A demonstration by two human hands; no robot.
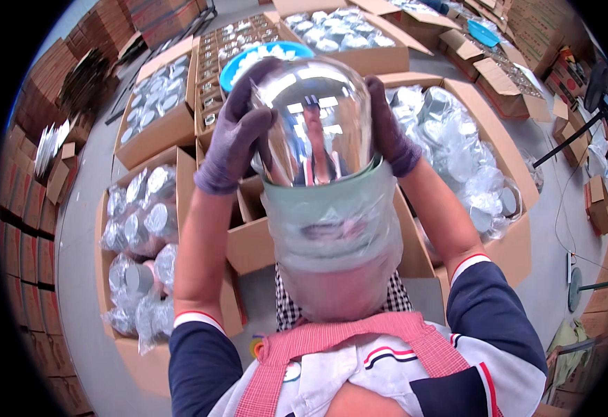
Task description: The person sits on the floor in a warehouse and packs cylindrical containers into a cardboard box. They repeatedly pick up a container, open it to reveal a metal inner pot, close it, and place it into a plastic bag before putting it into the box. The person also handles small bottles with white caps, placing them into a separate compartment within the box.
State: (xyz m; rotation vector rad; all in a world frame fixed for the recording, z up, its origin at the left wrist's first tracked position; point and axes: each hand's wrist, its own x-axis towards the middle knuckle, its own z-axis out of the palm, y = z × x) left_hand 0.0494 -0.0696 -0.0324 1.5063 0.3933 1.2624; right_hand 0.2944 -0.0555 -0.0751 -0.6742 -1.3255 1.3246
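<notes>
My left hand (236, 135) and my right hand (393, 132), both in purple-grey gloves, are closed around opposite sides of a mirror-bright silvery vacuum flask liner (318, 115), its rounded end up. The liner's lower part is hidden inside a pale green cylindrical casing (335, 208), which is wrapped in loose clear plastic and stands upright close against my body. Neither hand touches the casing's lower part.
Open cartons surround me: one of plastic-wrapped grey-lidded containers (137, 226) at left, another (450, 153) at right. Ahead, a blue basin (231, 68) of small white pieces rests on a divided carton (207, 90). Boxes are stacked along the left (29, 201).
</notes>
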